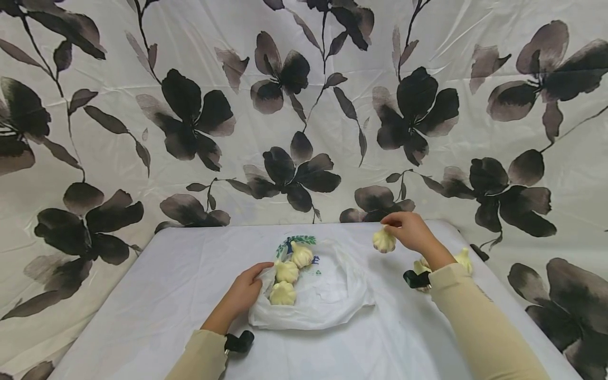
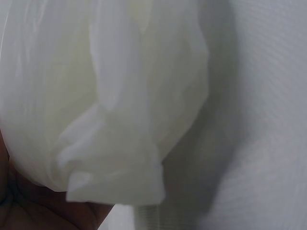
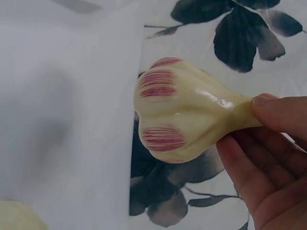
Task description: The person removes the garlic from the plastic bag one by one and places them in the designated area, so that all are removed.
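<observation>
My right hand (image 1: 409,232) pinches a garlic bulb (image 1: 383,240) by its stem, held up over the far right of the table. In the right wrist view this bulb (image 3: 168,110) is cream with purple streaks, thumb and fingers at its neck. On the left, my left hand (image 1: 244,289) grips the rim of a white plastic bag (image 1: 313,316) that lies with its mouth open. Three garlic bulbs (image 1: 287,272) sit in a row along the bag's left side. The crumpled bag (image 2: 120,120) fills much of the left wrist view and hides most of the fingers.
More garlic bulbs (image 1: 463,259) lie at the table's right side, partly hidden behind my right forearm. A white cloth covers the table (image 1: 157,285). Behind its far edge hangs a floral curtain (image 1: 351,132). Each wrist wears a black camera (image 1: 239,342).
</observation>
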Tool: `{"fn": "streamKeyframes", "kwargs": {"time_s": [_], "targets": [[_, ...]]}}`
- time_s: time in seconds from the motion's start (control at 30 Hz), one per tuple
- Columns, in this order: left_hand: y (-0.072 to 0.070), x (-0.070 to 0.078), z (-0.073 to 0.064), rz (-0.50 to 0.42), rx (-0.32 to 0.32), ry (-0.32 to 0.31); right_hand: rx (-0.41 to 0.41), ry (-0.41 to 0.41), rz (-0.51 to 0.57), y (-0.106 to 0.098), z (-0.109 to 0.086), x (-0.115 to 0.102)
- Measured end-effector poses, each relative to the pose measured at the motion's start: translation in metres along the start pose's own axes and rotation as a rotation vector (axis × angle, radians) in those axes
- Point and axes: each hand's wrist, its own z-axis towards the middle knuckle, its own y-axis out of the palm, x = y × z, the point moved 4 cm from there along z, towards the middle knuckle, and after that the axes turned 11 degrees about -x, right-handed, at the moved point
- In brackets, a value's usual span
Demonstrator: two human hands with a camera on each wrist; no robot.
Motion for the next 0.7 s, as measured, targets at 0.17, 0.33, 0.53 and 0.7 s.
{"fn": "streamKeyframes", "kwargs": {"time_s": [0.17, 0.33, 0.53, 0.7], "targets": [[0.0, 0.0, 0.0, 0.006, 0.006, -0.002, -0.012, 0.02, -0.014, 0.0, -0.003, 0.013], [0.001, 0.002, 0.0, 0.003, 0.006, -0.008, -0.005, 0.049, -0.01, 0.001, -0.007, 0.026], [0.001, 0.002, 0.0, 0.001, 0.001, -0.02, -0.008, 0.086, -0.001, 0.003, -0.012, 0.04], [0.001, 0.001, -0.001, -0.005, -0.003, -0.024, -0.031, 0.126, 0.017, 0.005, -0.015, 0.049]]}}
